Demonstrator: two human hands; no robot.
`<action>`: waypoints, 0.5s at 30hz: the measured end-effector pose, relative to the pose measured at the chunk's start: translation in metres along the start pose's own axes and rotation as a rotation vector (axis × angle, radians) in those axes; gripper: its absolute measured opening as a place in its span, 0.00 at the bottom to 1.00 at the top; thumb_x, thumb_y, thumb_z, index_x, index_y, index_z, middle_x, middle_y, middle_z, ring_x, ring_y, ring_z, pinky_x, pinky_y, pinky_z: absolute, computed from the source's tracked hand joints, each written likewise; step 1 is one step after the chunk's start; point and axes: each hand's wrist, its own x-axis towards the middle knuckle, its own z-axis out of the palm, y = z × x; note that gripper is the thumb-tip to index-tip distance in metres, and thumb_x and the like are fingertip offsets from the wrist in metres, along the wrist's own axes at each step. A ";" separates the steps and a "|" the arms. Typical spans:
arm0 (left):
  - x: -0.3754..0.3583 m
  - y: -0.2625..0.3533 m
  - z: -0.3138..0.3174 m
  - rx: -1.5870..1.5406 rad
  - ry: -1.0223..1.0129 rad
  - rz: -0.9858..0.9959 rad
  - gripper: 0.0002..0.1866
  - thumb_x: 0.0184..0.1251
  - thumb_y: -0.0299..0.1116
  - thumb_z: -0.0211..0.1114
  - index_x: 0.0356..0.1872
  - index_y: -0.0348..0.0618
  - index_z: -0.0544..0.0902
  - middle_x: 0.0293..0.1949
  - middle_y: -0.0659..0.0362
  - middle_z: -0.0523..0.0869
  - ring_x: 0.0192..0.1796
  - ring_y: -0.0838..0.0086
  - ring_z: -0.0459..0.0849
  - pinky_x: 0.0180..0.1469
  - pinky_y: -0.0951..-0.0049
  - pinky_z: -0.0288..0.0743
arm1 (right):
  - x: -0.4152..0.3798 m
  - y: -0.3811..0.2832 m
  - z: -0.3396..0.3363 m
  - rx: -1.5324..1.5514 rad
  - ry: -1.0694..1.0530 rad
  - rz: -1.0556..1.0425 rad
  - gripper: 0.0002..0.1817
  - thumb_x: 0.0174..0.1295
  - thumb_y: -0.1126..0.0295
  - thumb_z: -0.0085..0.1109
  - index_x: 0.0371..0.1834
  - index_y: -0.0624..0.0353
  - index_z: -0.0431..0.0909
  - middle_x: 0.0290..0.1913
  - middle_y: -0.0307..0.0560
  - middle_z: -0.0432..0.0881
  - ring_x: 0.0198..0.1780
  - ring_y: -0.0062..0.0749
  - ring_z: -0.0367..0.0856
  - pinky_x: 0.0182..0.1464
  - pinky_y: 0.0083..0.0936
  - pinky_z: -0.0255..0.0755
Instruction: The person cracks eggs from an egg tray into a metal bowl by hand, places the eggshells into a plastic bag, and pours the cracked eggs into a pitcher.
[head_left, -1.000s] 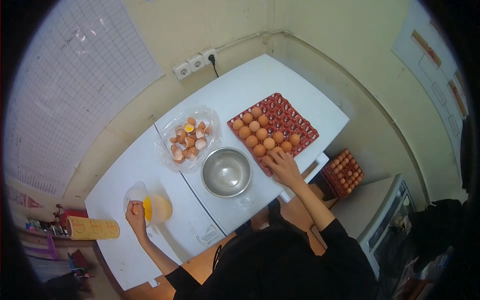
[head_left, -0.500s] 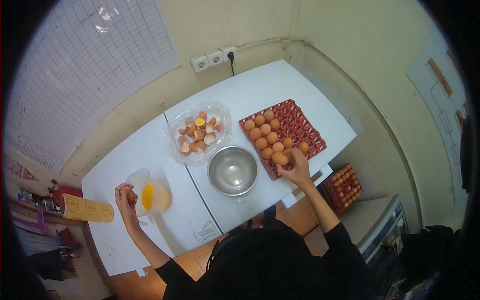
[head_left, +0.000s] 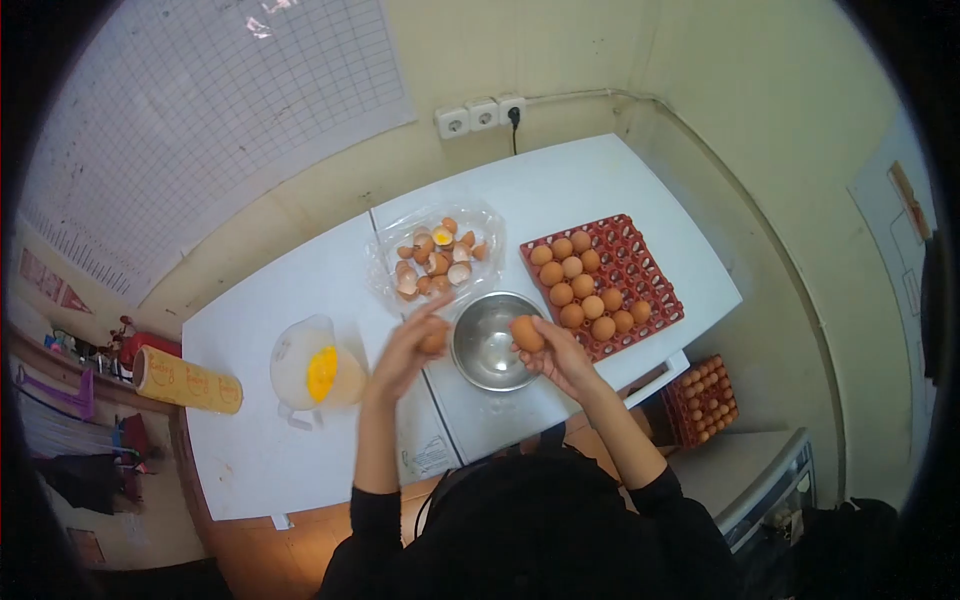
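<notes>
My right hand (head_left: 562, 360) grips a brown egg (head_left: 527, 333) over the right side of a steel bowl (head_left: 490, 352). The bowl's inside looks bare metal. Just left of the bowl is my left hand (head_left: 397, 358), its index finger stretched toward the shells; a brown rounded eggshell (head_left: 434, 338), blurred, is in its fingers. Broken eggshells (head_left: 437, 263) lie on a clear plastic bag (head_left: 381, 277) behind the bowl. To the left stands a translucent jug (head_left: 292, 362) with yellow egg yolk (head_left: 321, 373) inside. A red egg tray (head_left: 645, 275) holds several brown eggs (head_left: 582, 287) at right.
These things stand on a white tabletop (head_left: 240, 450) with a seam across it. A yellow printed roll (head_left: 190, 380) lies at the left edge. Lower right, another tray of eggs (head_left: 708, 400) sits below table level. Wall sockets (head_left: 482, 113) hold a black plug behind the table.
My right hand has lifted an egg from the tray and carried it left to the bowl. My left hand has moved right, from beside the jug to the bowl. The view has shifted slightly.
</notes>
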 end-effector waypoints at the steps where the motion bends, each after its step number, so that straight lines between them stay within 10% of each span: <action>1: 0.007 -0.010 0.012 -0.100 0.000 -0.033 0.24 0.70 0.39 0.54 0.64 0.39 0.71 0.41 0.59 0.80 0.37 0.80 0.75 0.41 0.80 0.71 | 0.003 0.003 0.005 -0.106 0.062 -0.057 0.21 0.73 0.56 0.47 0.55 0.64 0.71 0.36 0.50 0.82 0.28 0.23 0.80 0.31 0.17 0.77; 4: 0.024 -0.034 0.036 -0.306 0.020 -0.117 0.22 0.71 0.38 0.52 0.62 0.37 0.72 0.43 0.55 0.83 0.36 0.76 0.77 0.40 0.79 0.71 | 0.005 -0.001 0.032 -0.336 0.148 -0.217 0.18 0.71 0.62 0.53 0.57 0.63 0.70 0.42 0.51 0.81 0.27 0.24 0.80 0.32 0.17 0.77; 7: 0.041 -0.062 0.033 -0.467 -0.014 -0.147 0.20 0.72 0.39 0.50 0.57 0.35 0.75 0.43 0.52 0.83 0.35 0.73 0.77 0.38 0.77 0.72 | -0.008 -0.015 0.055 -1.195 0.350 -1.096 0.27 0.64 0.66 0.63 0.62 0.62 0.66 0.51 0.60 0.75 0.44 0.43 0.81 0.42 0.33 0.79; 10: 0.050 -0.075 0.038 -0.516 -0.021 -0.145 0.19 0.73 0.40 0.48 0.51 0.35 0.78 0.44 0.52 0.84 0.37 0.71 0.79 0.37 0.76 0.75 | -0.006 0.001 0.046 -1.386 0.266 -1.359 0.29 0.61 0.66 0.65 0.63 0.61 0.66 0.50 0.61 0.73 0.50 0.51 0.78 0.46 0.38 0.77; 15: 0.058 -0.085 0.045 -0.510 0.102 -0.191 0.18 0.74 0.42 0.48 0.47 0.38 0.79 0.41 0.57 0.83 0.38 0.73 0.82 0.38 0.76 0.77 | 0.003 0.021 0.034 -1.384 0.233 -0.988 0.26 0.59 0.70 0.66 0.60 0.62 0.69 0.47 0.58 0.73 0.48 0.49 0.76 0.51 0.36 0.71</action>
